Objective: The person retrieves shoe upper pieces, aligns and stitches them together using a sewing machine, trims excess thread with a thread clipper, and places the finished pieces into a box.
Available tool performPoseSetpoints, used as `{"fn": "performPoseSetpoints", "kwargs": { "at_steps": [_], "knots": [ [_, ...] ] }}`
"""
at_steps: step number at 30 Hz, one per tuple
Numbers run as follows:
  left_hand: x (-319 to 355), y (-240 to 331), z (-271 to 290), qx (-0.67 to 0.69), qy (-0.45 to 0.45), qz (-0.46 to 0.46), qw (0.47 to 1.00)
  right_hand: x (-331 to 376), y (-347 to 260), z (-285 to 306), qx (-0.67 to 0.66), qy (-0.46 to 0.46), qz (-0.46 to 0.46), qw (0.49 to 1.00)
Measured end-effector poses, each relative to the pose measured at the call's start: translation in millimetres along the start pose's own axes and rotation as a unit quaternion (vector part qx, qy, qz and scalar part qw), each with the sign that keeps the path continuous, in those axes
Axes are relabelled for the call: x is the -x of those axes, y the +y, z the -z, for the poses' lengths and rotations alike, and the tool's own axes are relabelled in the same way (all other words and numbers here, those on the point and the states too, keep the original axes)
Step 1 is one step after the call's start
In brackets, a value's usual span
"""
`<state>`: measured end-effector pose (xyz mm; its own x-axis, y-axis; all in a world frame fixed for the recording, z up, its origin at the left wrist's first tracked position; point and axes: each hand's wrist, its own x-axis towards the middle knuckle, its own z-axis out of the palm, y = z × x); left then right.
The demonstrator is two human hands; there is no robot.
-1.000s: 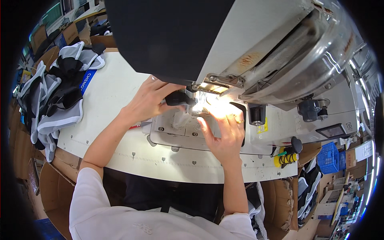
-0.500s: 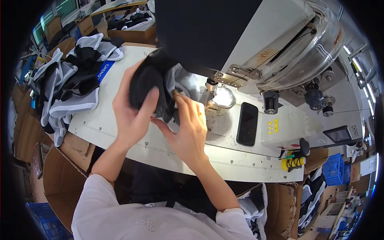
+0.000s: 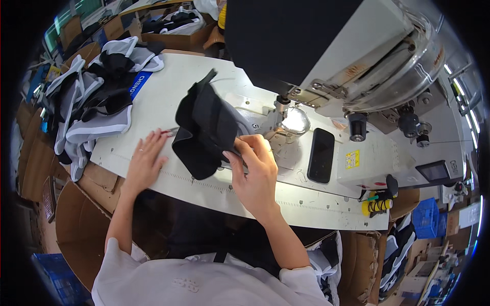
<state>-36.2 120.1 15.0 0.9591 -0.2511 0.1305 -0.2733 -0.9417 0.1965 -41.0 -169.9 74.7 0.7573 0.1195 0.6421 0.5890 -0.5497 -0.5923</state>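
Note:
My right hand point(image 3: 258, 171) pinches the lower right edge of a black fabric piece point(image 3: 204, 127), folded and curved, with some grey on its far side. It is held over the white sewing table point(image 3: 178, 66), left of the needle area. My left hand point(image 3: 145, 160) lies over the table to the left of the piece, fingers stretched out and apart from it. By its fingertips is a small thin item point(image 3: 167, 132) with red and a metallic tip, too small to name. The sewing machine point(image 3: 326, 76) stands at the right, its lamp lighting the stitching area.
A heap of black, grey and white fabric pieces point(image 3: 102, 107) covers the table's left end. A black phone point(image 3: 321, 155) lies right of the needle area. Near the front right edge is a yellow spool-like item point(image 3: 376, 206). Cardboard boxes point(image 3: 76, 224) stand below.
My left hand has let go of the black fabric piece and moved left and down to the table. My right hand still holds the piece, which now hangs more unfolded.

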Motion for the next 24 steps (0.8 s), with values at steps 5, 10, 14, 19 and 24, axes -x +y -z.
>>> {"fn": "performPoseSetpoints", "kwargs": {
  "at_steps": [5, 10, 14, 19, 24],
  "knots": [
    [-9.8, 20.6, 42.5, 0.255, 0.161, -0.019, 0.953, -2.0, -14.6, -5.2, -0.018, -0.051, 0.051, 0.997],
    [-33.5, 59.1, 56.9, 0.424, 0.197, -0.211, 0.858, 17.7, -16.8, -8.3, -0.024, -0.084, 0.086, 0.992],
    [-36.9, 68.5, 50.6, 0.52, 0.34, -0.145, 0.77, 39.1, 9.7, 9.8, -0.178, 0.051, -0.294, 0.938],
    [-15.1, 86.3, 40.6, 0.497, 0.398, -0.082, 0.767, 38.8, 26.5, -13.3, -0.481, -0.061, -0.497, 0.72],
    [-1.8, 97.2, 37.8, 0.488, 0.404, -0.095, 0.768, 13.7, 26.9, -22.2, -0.603, 0.057, -0.35, 0.715]
  ]
}}
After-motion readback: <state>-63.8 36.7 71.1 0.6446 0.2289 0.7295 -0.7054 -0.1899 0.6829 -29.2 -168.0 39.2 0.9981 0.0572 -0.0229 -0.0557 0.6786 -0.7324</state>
